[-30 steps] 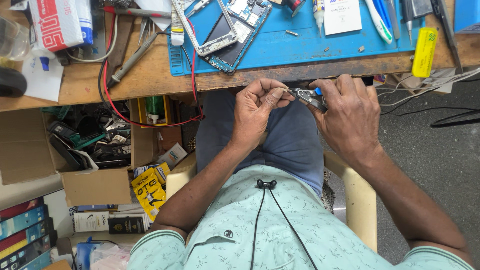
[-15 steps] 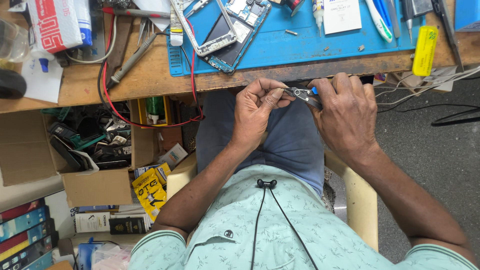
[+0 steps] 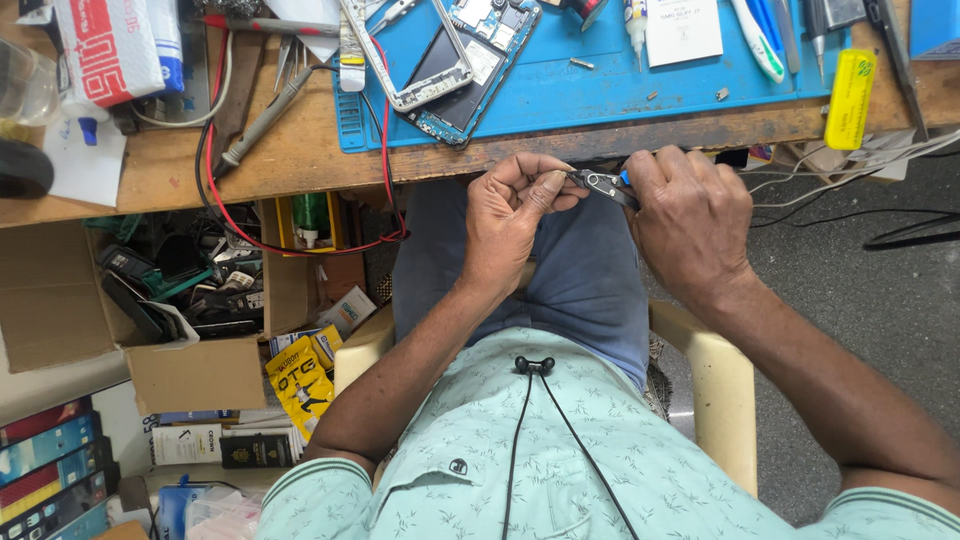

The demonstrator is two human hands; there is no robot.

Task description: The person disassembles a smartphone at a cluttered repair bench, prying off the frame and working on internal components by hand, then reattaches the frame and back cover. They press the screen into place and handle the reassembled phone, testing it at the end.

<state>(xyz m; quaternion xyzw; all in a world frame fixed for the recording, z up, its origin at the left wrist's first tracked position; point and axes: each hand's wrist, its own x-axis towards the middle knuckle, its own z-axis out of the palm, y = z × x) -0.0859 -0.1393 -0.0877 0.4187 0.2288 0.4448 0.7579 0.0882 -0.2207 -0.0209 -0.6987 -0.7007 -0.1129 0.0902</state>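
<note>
My right hand (image 3: 690,215) grips a small pair of cutters (image 3: 603,185) with blue handles, held just below the wooden bench edge (image 3: 300,170). My left hand (image 3: 515,215) pinches something tiny at the cutter's jaws; the piece itself is too small to make out. Both hands hover over my lap, above blue trousers. On the blue work mat (image 3: 600,85) lies an opened phone (image 3: 470,60) with its metal frame beside it.
A red wire (image 3: 385,150) hangs off the bench. Pens, tweezers and a yellow flat tool (image 3: 850,100) lie at the bench's right. An open cardboard box (image 3: 170,300) of phone parts stands at left, small packets below. I sit on a cream plastic chair (image 3: 720,390).
Both hands with the cutters have drifted slightly up toward the bench edge; the grips are the same.
</note>
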